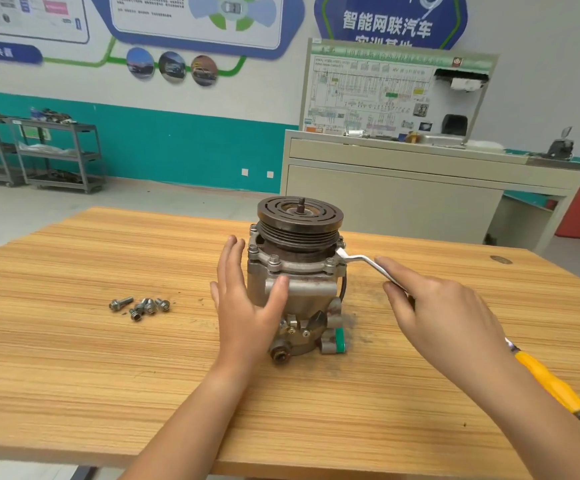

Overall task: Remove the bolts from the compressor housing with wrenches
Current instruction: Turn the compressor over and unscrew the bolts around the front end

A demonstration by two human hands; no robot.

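The tabletop (74,375) is matt, straw-coloured wood-grain board with dark smudges right of centre. The compressor housing (302,292) at mid-frame is dull grey cast metal, rough and rust-stained, under a dark, grooved metal pulley (299,220), with a smooth green plastic cap (340,339) low on it. The wrench (361,259) is bright polished metal, the loose bolts (141,306) at left shiny plated metal, and the handle (551,386) at lower right glossy yellow plastic.

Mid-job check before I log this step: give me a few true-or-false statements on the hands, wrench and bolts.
1. The left hand presses flat against the compressor housing. True.
2. The wrench sits on a left-side flange bolt. False: it engages the flange's right side, held by the right hand.
3. On the table, loose bolts lie left of the housing. True.
4. The pulley faces down. False: it is on top.
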